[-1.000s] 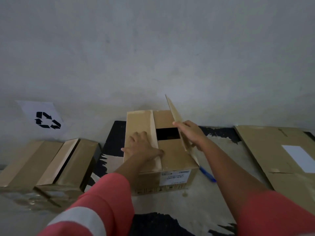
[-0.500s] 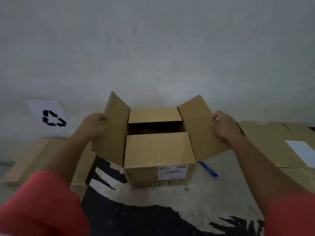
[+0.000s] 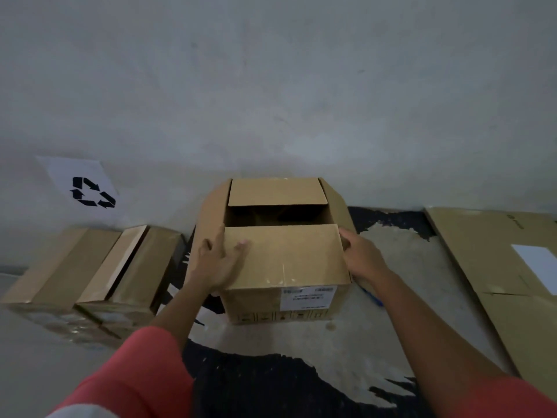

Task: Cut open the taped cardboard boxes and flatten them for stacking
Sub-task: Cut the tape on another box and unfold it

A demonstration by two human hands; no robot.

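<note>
Open box (image 3: 283, 260) sits center on the floor mat (image 3: 391, 312), its back close to the wall (image 3: 271, 86). Top seam is already cut: both long flaps are folded out to the sides, and the near inner flap (image 3: 286, 254) and far inner flap (image 3: 277, 191) lie across the opening with a dark gap between them. The body stands full height, not collapsed at all.

Your left hand (image 3: 218, 263) lies flat with fingers spread on the near-left corner of the near inner flap, gripping nothing. Your right hand (image 3: 363, 257) is at the box's right edge, fingers reaching to the flap's corner; can't tell if they hook the edge or only touch it.

Progress, as I judge it: roughly mid-task. One flattened cardboard sheet (image 3: 497, 267) lies on the right. Two taped boxes (image 3: 90, 267) at left look sealed, so cutting remains there. This box needs flattening next.

A blue tool (image 3: 375, 298), pen or cutter, peeks out under your right forearm. Recycling sign (image 3: 87, 188) on the wall, left.
</note>
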